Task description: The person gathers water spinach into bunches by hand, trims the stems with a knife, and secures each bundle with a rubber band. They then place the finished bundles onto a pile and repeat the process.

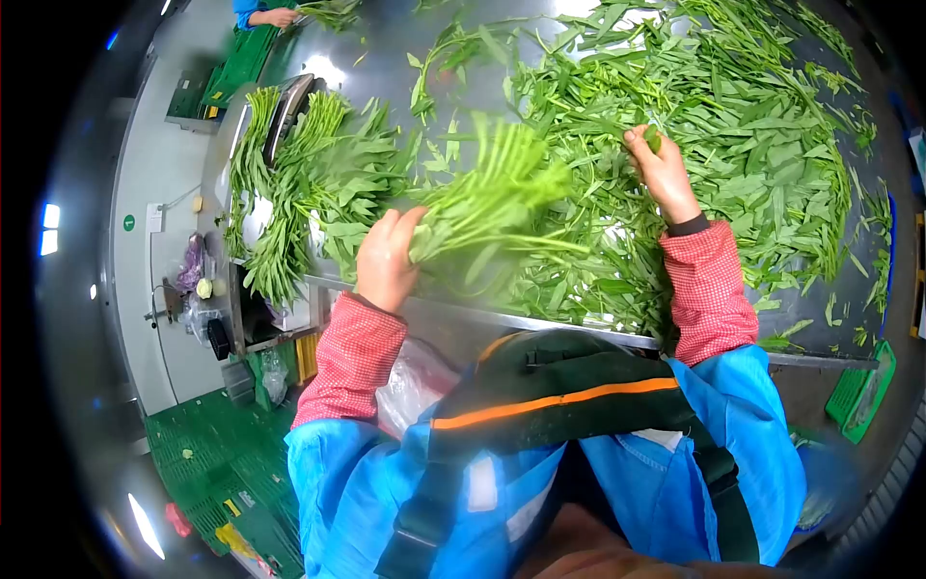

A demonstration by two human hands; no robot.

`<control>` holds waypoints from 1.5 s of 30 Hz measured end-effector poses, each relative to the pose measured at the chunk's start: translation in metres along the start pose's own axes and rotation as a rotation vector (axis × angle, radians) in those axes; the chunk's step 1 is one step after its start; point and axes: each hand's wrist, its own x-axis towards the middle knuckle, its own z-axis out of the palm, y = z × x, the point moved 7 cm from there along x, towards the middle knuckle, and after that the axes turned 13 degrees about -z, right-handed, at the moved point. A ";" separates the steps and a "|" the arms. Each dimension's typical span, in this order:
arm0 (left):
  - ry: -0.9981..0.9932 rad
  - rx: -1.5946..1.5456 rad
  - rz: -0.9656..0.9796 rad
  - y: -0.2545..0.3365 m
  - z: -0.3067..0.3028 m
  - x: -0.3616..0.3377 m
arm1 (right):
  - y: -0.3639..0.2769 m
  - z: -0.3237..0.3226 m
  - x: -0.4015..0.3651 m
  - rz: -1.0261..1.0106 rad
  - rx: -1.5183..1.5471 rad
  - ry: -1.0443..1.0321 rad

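Observation:
My left hand point(388, 259) is closed around a bunch of water spinach point(497, 183), its stems fanning up and to the right, slightly blurred. Over the large loose pile of water spinach point(762, 183), my right hand point(666, 176) pinches a green stem or leaf between thumb and fingers. The pile covers the right half of the metal table point(395, 63). Left of my left hand, bundled greens point(333, 145) lie around a dark-framed device point(286, 116), possibly a scale.
A metal edge point(511, 317) runs along the table's near side. Green crates point(217, 454) stand low on the left, and a green basket point(861, 391) is at the right. Another person's hand point(280, 17) touches greens at the far left. A purple bag point(191, 262) hangs by the wall.

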 end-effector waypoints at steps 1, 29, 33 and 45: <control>0.011 -0.047 -0.050 -0.006 0.003 -0.001 | 0.007 0.003 -0.004 0.105 0.101 -0.079; -0.149 -0.481 -0.305 -0.010 0.036 -0.004 | -0.019 0.106 -0.034 0.106 0.388 -0.438; -0.327 -0.648 -0.449 -0.041 0.056 -0.017 | -0.055 0.051 -0.019 0.078 1.184 -0.070; -0.550 -1.168 -0.727 -0.051 0.068 -0.029 | -0.055 0.030 -0.030 -0.470 -0.555 -0.390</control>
